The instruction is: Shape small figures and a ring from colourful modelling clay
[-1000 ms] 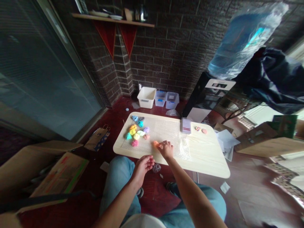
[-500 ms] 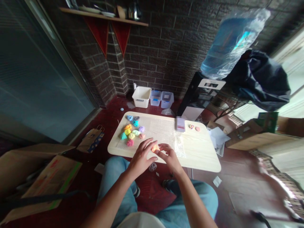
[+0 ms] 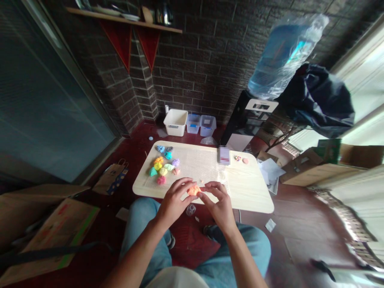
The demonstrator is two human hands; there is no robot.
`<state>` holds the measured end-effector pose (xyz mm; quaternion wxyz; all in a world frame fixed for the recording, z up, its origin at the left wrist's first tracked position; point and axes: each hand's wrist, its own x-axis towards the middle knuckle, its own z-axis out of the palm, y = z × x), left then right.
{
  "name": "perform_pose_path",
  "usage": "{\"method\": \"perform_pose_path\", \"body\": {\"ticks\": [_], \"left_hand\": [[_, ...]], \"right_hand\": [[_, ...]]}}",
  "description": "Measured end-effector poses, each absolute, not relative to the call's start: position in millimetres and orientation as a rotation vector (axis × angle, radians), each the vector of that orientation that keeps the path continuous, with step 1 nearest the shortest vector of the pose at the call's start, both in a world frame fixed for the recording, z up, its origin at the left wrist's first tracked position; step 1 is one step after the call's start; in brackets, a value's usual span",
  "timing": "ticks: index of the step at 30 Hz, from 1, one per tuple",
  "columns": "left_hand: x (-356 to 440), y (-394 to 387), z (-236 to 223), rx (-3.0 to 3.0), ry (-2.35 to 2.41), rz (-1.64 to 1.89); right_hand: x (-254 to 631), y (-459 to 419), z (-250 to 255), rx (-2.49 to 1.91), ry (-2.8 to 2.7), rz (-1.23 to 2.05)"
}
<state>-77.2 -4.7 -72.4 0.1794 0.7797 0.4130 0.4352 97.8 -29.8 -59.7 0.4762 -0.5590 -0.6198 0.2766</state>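
Head cam: left hand (image 3: 174, 202) and right hand (image 3: 220, 203) are both pinching an orange lump (image 3: 194, 191), fingers half curled, by the table's (image 3: 255, 192) near edge (shaping or pulling, I'm guessing). Next move's probably calling for a light touch.

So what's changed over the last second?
Orange clay-like lump has come up off the bubble wrap, toward the person. Left hand, apart from it a second ago, moved in and took hold; right hand kept its grip. View swung slightly right. Unchanged: the other coloured lumps at the table's left, and the pink disc.
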Motion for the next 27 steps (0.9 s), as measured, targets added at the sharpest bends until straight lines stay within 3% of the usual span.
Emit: {"method": "perform_pose_path", "body": {"ticks": [27], "left_hand": [[-74, -24, -49, 2.307, 1.182, 1.33]], "right_hand": [[90, -52, -32, -1.36, -1.616, 0.349]]}}
